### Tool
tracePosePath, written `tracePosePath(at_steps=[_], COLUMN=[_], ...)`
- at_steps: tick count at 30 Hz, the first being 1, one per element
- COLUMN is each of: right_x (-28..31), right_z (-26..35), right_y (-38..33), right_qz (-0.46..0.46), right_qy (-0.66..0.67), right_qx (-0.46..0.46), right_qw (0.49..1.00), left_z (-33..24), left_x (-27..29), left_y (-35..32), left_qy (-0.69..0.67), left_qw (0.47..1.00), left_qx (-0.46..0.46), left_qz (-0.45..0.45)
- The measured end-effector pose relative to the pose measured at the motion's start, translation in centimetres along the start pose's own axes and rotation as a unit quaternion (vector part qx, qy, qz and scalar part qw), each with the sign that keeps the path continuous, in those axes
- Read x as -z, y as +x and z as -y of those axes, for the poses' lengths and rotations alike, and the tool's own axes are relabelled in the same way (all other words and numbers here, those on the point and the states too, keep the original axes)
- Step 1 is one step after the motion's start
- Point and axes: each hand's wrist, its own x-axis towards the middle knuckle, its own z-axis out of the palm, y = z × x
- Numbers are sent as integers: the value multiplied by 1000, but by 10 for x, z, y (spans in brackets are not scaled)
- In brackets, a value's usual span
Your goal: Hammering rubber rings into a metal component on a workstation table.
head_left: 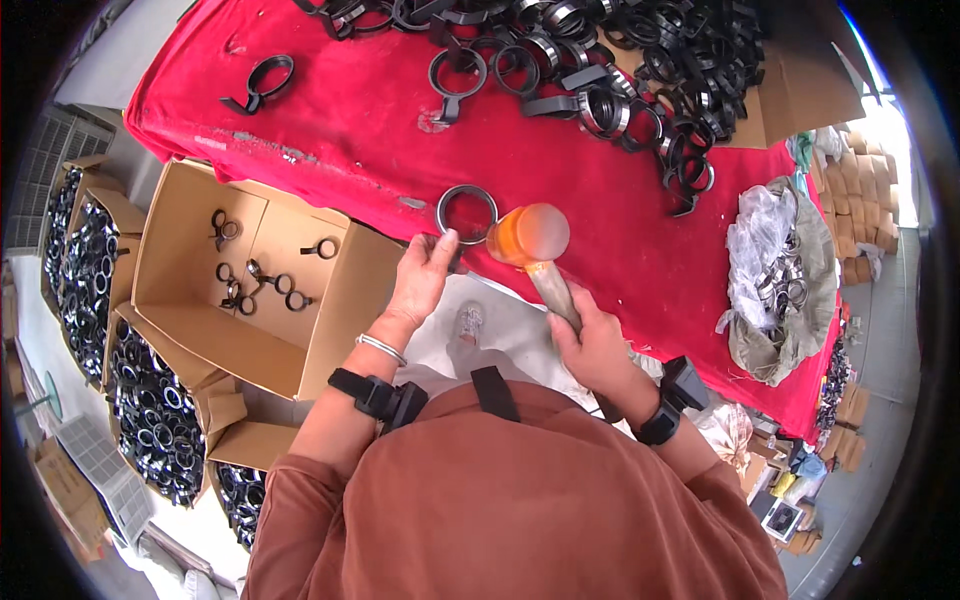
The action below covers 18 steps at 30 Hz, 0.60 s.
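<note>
1. Holding, in the head view, a black ring [441,212] in the left hand [425,268], with thumb and fingertips clamped on the near left part of its rim.
2. Keeping that ring at the near edge of a red cloth [350,130] spread over a table; unable to tell whether resting on the cloth or just above.
3. Gripping a mallet [530,238] in the right hand [598,345], with fingers wrapped together around the pale handle.
4. Tilting the orange mallet head toward the ring's right side, overlapping it in sight; unable to tell whether touching.
5. Wearing a black strapped device [375,396] on the left wrist, with a pale bracelet [381,349] nearer the hand, and another strapped device [668,415] on the right wrist.
6. Facing a large heap of rings [690,75] across the cloth, in front of a brown carton [805,95].
7. Standing beside an open box [350,310] at the left, with a few small rings [285,284] scattered inside.
8. Having a grey sack [765,355] near the cloth's right end, with clear plastic [755,240] and silvery rings in it.
</note>
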Motion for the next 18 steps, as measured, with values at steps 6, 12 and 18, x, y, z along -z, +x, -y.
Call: tracePosePath(at_steps=[6,12,18], right_x=[11,21,-15], right_z=[0,85,47], right_y=[11,50,82], right_qz=[3,-91,5], right_qy=[110,62,-156], right_qx=[-56,204,191], right_qw=[992,973,969], left_z=[-13,2,9], left_x=[-5,1,-8], left_y=[-6,-3,0], left_qy=[91,5,-19], left_qw=[996,999,999], left_qx=[5,44,16], left_qz=[-14,-24,-24])
